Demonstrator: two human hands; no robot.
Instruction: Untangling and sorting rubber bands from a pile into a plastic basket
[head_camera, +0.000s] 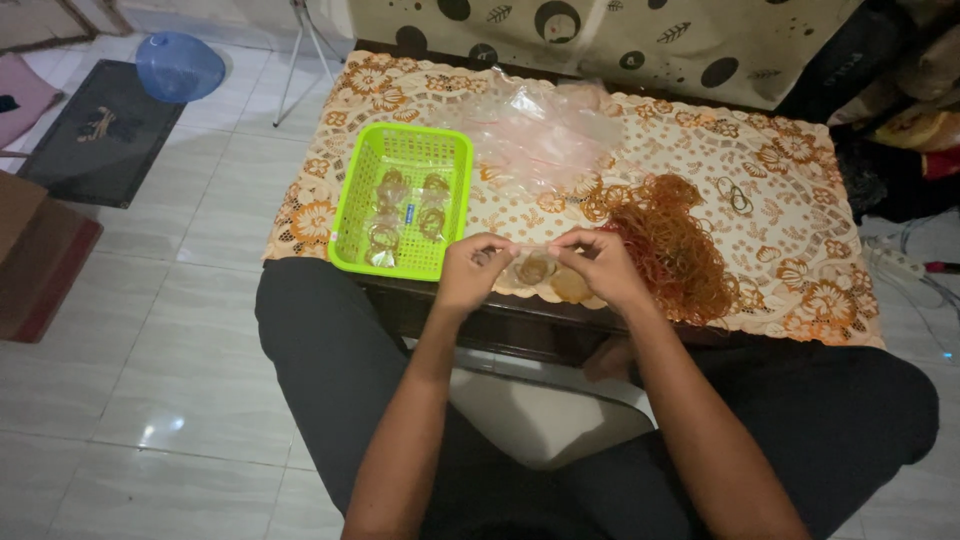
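Note:
My left hand (473, 268) and my right hand (598, 262) hold the two top corners of a small clear plastic bag (534, 266) with brown rubber bands inside, just above the near edge of the low table (800, 300). To the right of my right hand lies a large heap of loose brown rubber bands (672, 245). A lime-green plastic basket (398, 150) stands left of my hands and holds several small filled bags (400, 212).
A pile of empty clear plastic bags (545, 130) lies at the table's far middle on the orange floral cloth. A blue plastic lid or bowl (179, 66) and a dark mat (95, 135) lie on the tiled floor at left. Cables lie at far right.

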